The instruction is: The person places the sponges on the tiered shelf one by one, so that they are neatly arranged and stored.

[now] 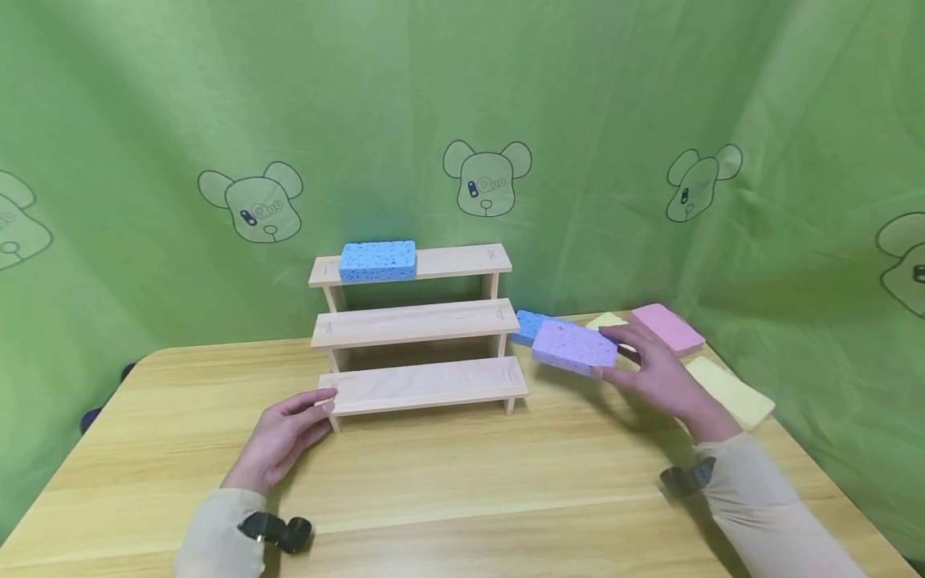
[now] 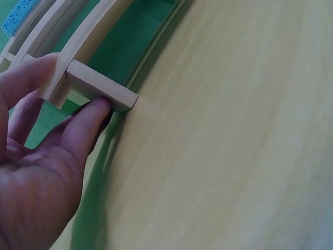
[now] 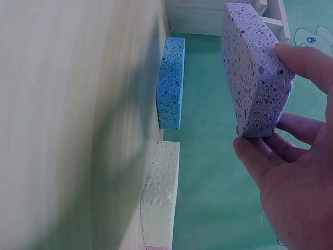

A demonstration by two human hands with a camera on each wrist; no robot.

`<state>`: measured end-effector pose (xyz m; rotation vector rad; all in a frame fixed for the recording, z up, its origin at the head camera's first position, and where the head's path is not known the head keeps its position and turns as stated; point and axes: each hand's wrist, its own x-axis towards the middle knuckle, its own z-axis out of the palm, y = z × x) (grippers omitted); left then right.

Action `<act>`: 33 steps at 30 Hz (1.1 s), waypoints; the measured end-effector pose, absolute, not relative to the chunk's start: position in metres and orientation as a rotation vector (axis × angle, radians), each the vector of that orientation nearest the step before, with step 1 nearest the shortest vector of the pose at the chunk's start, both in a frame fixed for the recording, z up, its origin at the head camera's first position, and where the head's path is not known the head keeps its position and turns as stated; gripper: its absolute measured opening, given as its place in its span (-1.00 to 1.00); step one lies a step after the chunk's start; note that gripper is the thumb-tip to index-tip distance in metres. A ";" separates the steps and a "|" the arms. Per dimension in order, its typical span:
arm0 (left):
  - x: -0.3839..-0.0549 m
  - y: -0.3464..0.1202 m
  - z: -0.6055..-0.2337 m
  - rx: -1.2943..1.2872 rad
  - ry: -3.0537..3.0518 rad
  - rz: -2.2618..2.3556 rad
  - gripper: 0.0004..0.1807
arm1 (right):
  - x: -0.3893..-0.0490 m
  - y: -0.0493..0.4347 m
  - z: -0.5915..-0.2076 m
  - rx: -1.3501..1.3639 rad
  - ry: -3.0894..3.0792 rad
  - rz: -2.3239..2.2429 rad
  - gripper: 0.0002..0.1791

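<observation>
My right hand [image 1: 661,373] holds a purple sponge [image 1: 574,347] by its right end, raised above the table to the right of a three-step wooden shelf [image 1: 422,385]. In the right wrist view, thumb and fingers grip the purple sponge [image 3: 255,73] at its near end. My left hand [image 1: 282,437] grips the left end of the shelf's lowest step. The left wrist view shows fingers at the board's end and the thumb [image 2: 88,122] against the shelf's leg [image 2: 101,86]. On the top step, toward the left, lies a blue sponge [image 1: 377,261].
Behind the purple sponge, another blue sponge [image 1: 531,325] lies on the table [image 1: 462,490]. A pale yellow sponge [image 1: 607,321], partly hidden by the right hand, a pink sponge [image 1: 666,327] and another pale yellow sponge [image 1: 731,391] lie at the right. A green curtain [image 1: 376,144] hangs behind.
</observation>
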<state>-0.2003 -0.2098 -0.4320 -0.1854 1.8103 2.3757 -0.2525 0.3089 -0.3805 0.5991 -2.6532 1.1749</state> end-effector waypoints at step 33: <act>-0.201 -0.211 -0.433 -0.179 1.832 2.353 -0.74 | -0.247 0.306 -0.358 0.593 -2.551 1.252 -0.33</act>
